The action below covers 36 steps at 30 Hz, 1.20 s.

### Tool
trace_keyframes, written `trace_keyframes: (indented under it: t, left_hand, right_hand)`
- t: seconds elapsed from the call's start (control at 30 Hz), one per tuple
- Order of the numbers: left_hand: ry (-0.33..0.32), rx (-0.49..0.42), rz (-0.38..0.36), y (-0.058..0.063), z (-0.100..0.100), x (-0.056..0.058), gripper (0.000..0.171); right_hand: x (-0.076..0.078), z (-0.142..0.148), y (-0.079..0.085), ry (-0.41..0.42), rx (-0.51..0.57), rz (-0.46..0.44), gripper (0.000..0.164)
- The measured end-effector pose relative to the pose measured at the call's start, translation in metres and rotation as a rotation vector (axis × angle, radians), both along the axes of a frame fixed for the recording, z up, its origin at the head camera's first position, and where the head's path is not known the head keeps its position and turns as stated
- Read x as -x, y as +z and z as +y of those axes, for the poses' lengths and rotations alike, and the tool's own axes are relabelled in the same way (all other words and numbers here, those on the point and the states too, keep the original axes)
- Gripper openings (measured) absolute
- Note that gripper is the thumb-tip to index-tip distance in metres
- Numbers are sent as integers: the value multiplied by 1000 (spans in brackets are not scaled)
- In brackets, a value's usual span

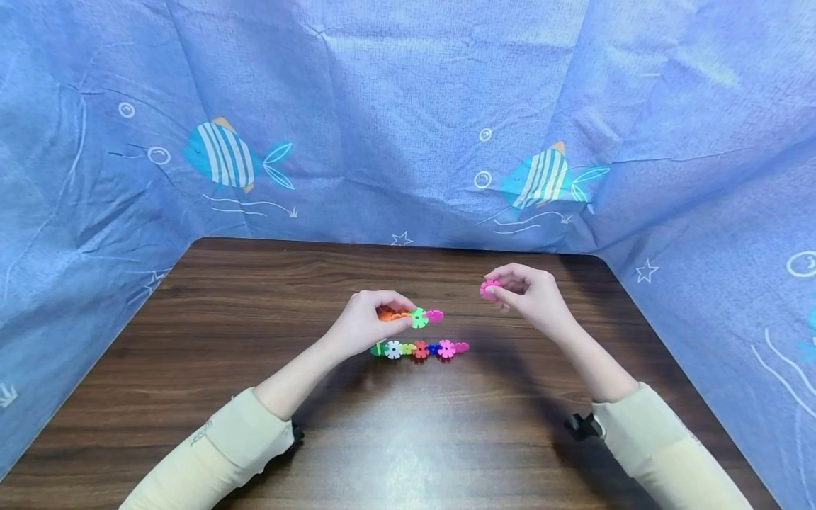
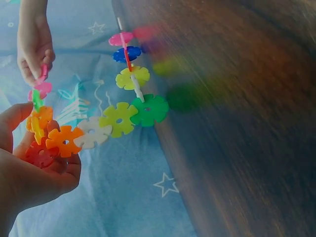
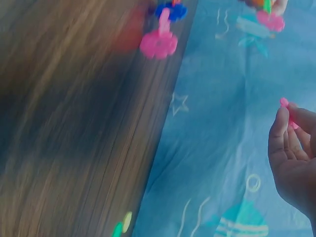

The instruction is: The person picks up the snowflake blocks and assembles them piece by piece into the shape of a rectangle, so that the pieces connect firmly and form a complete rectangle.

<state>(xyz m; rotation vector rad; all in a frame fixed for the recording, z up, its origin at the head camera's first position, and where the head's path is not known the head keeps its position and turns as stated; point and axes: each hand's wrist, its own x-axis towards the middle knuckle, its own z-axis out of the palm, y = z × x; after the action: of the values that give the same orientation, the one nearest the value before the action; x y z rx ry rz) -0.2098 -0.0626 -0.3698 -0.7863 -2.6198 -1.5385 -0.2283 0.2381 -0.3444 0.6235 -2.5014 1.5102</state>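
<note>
Two runs of a bent chain (image 1: 420, 345) are seen in head view: lower one on table (image 1: 287, 432), upper one pinched by L hand (image 1: 363, 324), by which the bend is hidden. Pink disc (image 1: 484, 290) is pinched by R hand (image 1: 535, 297), held apart from chain's upper pink end, partly covered by thumb. Table is backed by fish-print curtain (image 1: 408, 106); blk item (image 1: 581, 426) is seen at R sleeve (image 1: 644, 425).

L wrist view: bend is shown unhidden at a grn pc; red & org pcs are partly blocked by L fingers.

R wrist view: disc is gripped btwn thumb & fingers, mostly hidden; chain is cut off at top; grn & ylw bits (image 3: 118, 229) at bottom can't be ID'd.
</note>
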Motion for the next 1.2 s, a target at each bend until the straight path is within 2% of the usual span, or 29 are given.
trace_keyframes:
  t: [0.33,0.63,1.2]
  left_hand:
    - [3,-14,5,-1,1,0,14]
    - [-9,-38,8,0,2,0,11]
    - [-24,-6,37,2,5,1,11]
  right_hand:
    - [-14,-25,-1,59,85,-158,24]
    - [-18,-40,-9,103,197,-298,26]
    - [-20,-54,-10,128,188,-353,22]
